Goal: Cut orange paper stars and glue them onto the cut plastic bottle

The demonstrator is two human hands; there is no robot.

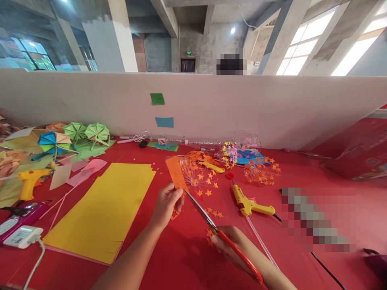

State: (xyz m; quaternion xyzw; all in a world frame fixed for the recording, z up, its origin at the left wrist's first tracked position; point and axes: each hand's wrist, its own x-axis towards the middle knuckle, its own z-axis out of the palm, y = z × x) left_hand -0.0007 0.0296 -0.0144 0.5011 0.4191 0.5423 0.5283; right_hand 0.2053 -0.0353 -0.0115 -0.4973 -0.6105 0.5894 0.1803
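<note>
"While the scissors [212, 224] point at that orange paper [175, 169], what step would you call this?"

"Cutting, I'd judge. The paper stands upright above the table [169, 266], and the blade tips are at its lower edge, just beside the left thumb."

"How are the fingers?"

"On the left hand [165, 207], thumb and fingers are clamped together on the paper's lower end. On the right hand [237, 237], they're wrapped about the red handles, partly hidden behind them. I can't tell how far apart the blades are."

"And what shape is being cut?"

"Probably a star. Faint lines show on the paper, and loose orange stars [215, 213] lie on the table beyond the right hand."

"So what does the next move call for?"

"A steady left pinch, I'd say, with the paper turned so the blades can follow the lines, and the thumb kept clear of the tips."

"The glue gun [248, 205]?"

"Lying to the right, apart from both hands. This step doesn't seem to need it."
</note>
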